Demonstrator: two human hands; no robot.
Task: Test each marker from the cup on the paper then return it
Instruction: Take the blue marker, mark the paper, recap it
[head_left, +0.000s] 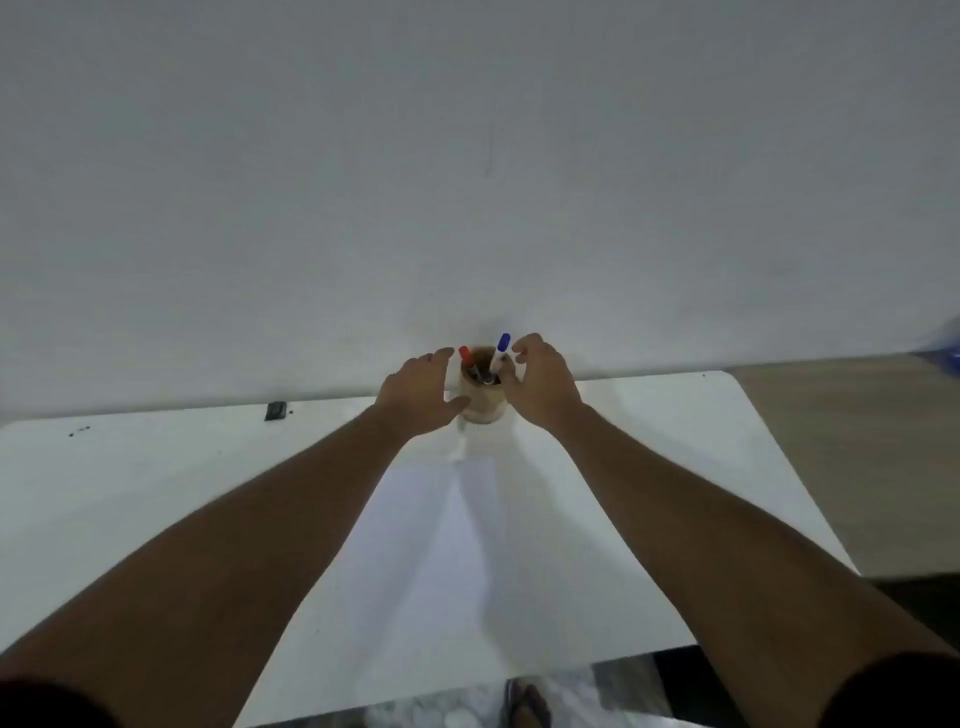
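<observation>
White table (156, 493): fingers (524, 345) spread around cup (483, 400).

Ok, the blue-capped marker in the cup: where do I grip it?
Pinch the blue-capped marker by its capped end from above with the right hand. That end stands proud of the cup rim, leaning right, clear of the red-capped marker.

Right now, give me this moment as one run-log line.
phase: reaching | left hand: open beside cup | right hand: open near blue marker | red marker: in cup | paper: blank
</observation>
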